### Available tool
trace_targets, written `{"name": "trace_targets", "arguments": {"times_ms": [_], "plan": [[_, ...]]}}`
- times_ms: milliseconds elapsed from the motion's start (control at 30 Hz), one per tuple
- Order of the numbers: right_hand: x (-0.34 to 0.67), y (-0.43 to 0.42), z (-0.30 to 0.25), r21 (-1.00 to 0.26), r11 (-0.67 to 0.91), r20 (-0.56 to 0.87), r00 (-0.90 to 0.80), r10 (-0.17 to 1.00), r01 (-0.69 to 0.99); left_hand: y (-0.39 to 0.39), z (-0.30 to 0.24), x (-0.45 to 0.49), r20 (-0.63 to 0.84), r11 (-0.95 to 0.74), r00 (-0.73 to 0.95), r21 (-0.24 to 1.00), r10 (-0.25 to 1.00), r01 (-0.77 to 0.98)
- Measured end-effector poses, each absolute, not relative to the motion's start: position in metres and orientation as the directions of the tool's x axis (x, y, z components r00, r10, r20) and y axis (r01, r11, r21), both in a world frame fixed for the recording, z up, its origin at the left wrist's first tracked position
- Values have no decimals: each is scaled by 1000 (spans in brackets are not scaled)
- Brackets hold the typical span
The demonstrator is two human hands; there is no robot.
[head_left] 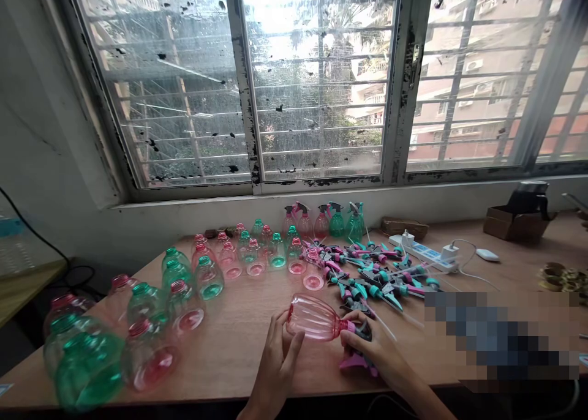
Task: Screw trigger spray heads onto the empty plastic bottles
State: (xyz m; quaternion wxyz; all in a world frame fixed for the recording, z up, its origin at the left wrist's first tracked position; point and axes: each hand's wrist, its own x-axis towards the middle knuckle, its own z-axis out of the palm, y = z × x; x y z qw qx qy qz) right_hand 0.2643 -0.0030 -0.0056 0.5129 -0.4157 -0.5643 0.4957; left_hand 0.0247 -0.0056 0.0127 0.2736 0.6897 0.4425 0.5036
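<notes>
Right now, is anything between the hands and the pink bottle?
Nothing visible. The left hand already cups the pink bottle at its base, and the right hand grips the pink trigger sprayer at its neck. The loose sprayer pile lies beyond, clear of both.

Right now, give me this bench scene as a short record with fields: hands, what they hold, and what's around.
left hand: left hand grips the body of the pink bottle, which lies on its side
right hand: right hand on the trigger sprayer at the bottle's neck
loose sprayers: pile of trigger sprayers beyond the hands
open bottles: pink and green bottles without tops on the left
finished: capped spray bottles by the window wall
other: power strip, cardboard box
surface: wooden table
</notes>
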Motion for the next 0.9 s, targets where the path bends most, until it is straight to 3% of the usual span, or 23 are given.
{"name": "trace_targets", "arguments": {"times_ms": [200,500,700,900], "plan": [[266,-2,-5,-986,158,162,-119,979,-46,-6,12,25,414,-433,127,846,901,312],[264,2,-10,-965,133,167,-137,976,-225,2,-3,22,498,-506,125,779,858,370],[263,0,-7,-963,138,170,-125,977,-231,0,1,22,482,-490,122,785,868,380],[264,-2,-5,-981,147,164,-124,979,-129,-3,4,22,446,-457,107,841,889,290]]}}
